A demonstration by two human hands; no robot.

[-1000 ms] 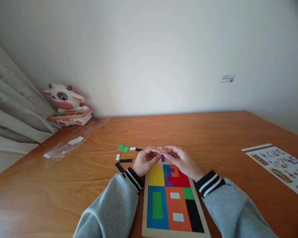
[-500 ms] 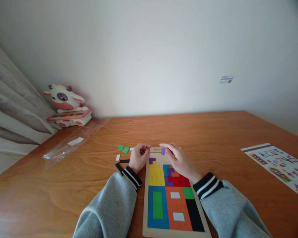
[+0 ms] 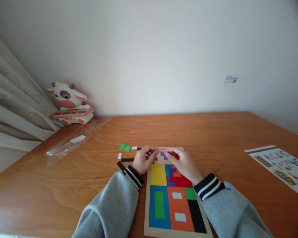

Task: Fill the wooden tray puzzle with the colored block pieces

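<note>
A wooden puzzle board lies lengthwise in front of me, filled over much of its area with coloured blocks. At its far end, my right hand pinches a purple puzzle block by thumb and forefinger. Across from it, my left hand is closed over the board's upper left, thumb and forefinger together; whatever they hold, if anything, is hidden. Yellow blocks fill the part below the left fingers. Red blocks sit under the right wrist, and bare wood shows between the hands.
Left of the board lie green squares, white pieces and black strips. A clear plastic bag is further left, near a cow toy with a keyboard. At right lies a printed sheet.
My left hand has moved right, in over the board's upper left. The purple block in my right hand is slightly lower and nearer the board's middle. The view has shifted a little.
</note>
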